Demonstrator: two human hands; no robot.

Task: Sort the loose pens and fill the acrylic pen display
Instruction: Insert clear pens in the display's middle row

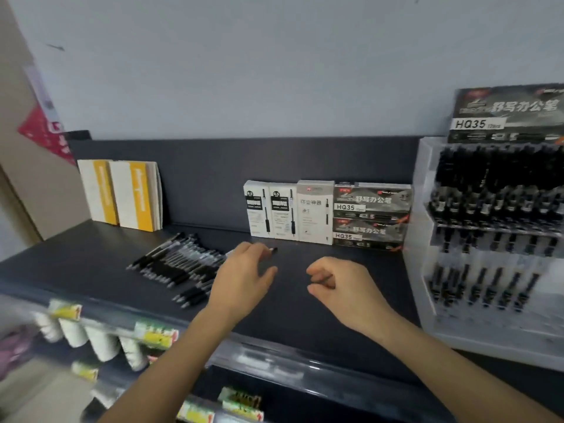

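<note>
Black loose pens [180, 264], heaped sideways

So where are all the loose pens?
The loose pens lie in a pile on the dark shelf, left of the left hand, below the yellow booklets.

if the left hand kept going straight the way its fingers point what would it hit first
Probably the white pen boxes standing against the shelf's back panel. The left hand points up and away, already at a pen by its fingertips, with only bare shelf between; depth is hard to judge.

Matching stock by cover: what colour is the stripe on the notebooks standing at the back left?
Yellow-orange on white notebooks, clearest in the head view.
</note>
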